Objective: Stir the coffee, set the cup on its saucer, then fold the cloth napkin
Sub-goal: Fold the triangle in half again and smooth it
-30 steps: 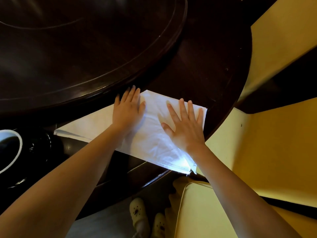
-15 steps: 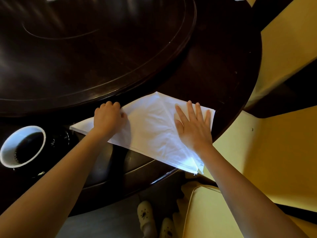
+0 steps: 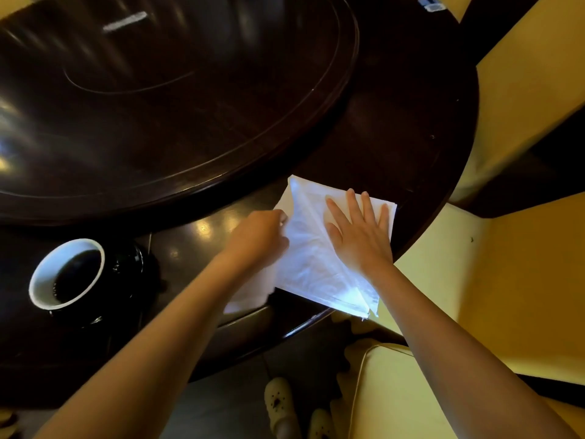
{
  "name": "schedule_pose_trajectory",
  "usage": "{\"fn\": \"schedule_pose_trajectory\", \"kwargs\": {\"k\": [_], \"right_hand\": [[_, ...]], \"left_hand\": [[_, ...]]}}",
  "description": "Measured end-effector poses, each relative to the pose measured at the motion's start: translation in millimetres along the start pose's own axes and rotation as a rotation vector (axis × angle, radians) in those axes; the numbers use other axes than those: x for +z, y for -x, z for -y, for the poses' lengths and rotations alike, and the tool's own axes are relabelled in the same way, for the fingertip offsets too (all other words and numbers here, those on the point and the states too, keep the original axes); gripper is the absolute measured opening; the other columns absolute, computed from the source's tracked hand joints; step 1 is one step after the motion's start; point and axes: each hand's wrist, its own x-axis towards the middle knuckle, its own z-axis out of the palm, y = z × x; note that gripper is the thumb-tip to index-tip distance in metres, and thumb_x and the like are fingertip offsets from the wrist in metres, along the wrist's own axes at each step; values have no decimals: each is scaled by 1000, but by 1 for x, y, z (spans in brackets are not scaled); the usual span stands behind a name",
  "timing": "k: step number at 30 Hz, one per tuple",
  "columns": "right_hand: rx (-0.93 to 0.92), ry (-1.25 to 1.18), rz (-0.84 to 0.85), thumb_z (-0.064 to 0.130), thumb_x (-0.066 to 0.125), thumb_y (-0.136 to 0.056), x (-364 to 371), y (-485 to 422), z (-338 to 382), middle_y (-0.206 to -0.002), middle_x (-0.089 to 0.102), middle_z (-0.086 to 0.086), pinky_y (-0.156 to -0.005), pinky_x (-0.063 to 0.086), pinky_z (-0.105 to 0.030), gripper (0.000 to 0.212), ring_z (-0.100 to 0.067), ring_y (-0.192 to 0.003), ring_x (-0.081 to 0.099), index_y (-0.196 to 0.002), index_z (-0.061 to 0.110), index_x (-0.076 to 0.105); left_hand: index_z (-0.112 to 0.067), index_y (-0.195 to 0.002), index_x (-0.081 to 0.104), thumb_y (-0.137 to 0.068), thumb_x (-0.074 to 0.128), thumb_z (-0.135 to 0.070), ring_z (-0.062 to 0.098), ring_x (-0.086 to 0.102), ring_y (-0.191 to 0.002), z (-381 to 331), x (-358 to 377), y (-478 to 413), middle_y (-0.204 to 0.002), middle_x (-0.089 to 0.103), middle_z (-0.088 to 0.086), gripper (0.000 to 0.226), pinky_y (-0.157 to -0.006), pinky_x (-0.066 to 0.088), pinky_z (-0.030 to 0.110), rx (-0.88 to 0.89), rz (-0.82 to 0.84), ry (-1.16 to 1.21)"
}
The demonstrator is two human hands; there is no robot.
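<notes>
Your right hand [image 3: 359, 239] lies flat on the white cloth napkin [image 3: 311, 261], fingers spread wide, palm pressing the right half of the cloth to the dark wooden table [image 3: 395, 131]. Your left hand [image 3: 258, 237] is closed on the napkin's left portion, fingers curled around a lifted flap; the grip point itself is hidden under the knuckles. The napkin sits at the near rim of the table, partly folded, with diagonal creases running across it; its lower right corner overhangs the table edge.

The cup [image 3: 68, 274], white inside and filled with dark coffee, stands well to the left of the napkin on a dark saucer [image 3: 126, 270], apart from both hands. The saucer blends with the table, so its outline is hard to trace. A raised round turntable [image 3: 177, 90] occupies the table centre, its edge just beyond the napkin's far corner.

Your left forearm crosses over the lower left part of the cloth and masks it. Yellow chair upholstery [image 3: 395, 391] sits below the table edge, and light-coloured shoes [image 3: 278, 403] show on the floor.
</notes>
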Motion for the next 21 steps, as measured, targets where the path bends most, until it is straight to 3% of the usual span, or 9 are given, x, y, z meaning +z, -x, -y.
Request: {"fn": "schedule_pose_trajectory", "kwargs": {"k": [2,4,6,8,10,14,18,20,21], "right_hand": [[0,-23,17,47,13,-96,-2,0,-1,-158,-9,-2,-115,-8,-53,52,-25,-143,-16,-146,37,1],[-2,-46,30,46,16,-97,-5,-1,-2,-158,-9,-2,-114,-10,-52,52,-24,-143,-16,-146,36,4],[-2,-70,46,45,19,-97,-7,-2,-3,-158,-9,-1,-113,-11,-50,52,-24,-143,-16,-146,36,7],[-1,-113,62,45,23,-97,-9,-4,-4,-158,-9,0,-113,-13,-49,51,-22,-143,-16,-146,36,11],[1,-165,69,45,27,-97,-10,-5,-5,-158,-7,1,-113,-14,-47,51,-21,-143,-16,-145,36,16],[-9,-278,51,41,35,-96,-11,-5,-8,-159,0,3,-113,-14,-45,47,-19,-144,-12,-142,36,28],[-110,-360,-50,37,36,-95,-10,5,-11,-155,24,-1,-115,-10,-43,42,-17,-145,6,-134,26,45],[-196,-352,-119,40,30,-91,-13,19,-5,-144,44,-4,-117,3,-42,47,-21,-140,25,-125,20,55],[-234,-344,-153,40,31,-89,-16,28,-1,-134,53,-6,-115,13,-40,47,-23,-133,35,-119,17,59]], "left_hand": [[-10,-94,52,-79,50,-6,25,52,-76,-13,14,-2,-77,53,3,15,-50,33,28,-28,41,47],[-13,-99,46,-82,51,-6,23,55,-71,-24,24,-2,-76,52,1,20,-45,38,25,-66,72,148],[-12,-117,44,-84,53,-7,24,61,-75,-34,31,-4,-92,59,7,34,-54,54,34,-104,90,287],[-9,-124,42,-86,54,-10,24,60,-79,-42,34,-6,-98,58,8,40,-67,55,36,-107,105,346],[-9,-125,41,-90,52,-13,24,60,-80,-49,35,-8,-101,56,9,37,-70,54,33,-107,139,373],[-14,-132,35,-93,49,-27,15,61,-59,-49,31,-19,-103,59,4,44,-47,47,21,-192,28,419],[-7,-130,41,-92,48,-27,31,51,-109,-24,14,-58,-129,47,14,44,-80,41,36,-220,-241,261],[-6,-124,48,-90,48,-26,32,47,-112,-11,8,-79,-124,47,15,39,-83,41,38,-271,-265,248],[-7,-114,54,-89,48,-26,30,52,-103,-6,7,-88,-113,53,13,32,-77,43,35,-284,-248,270]]}}
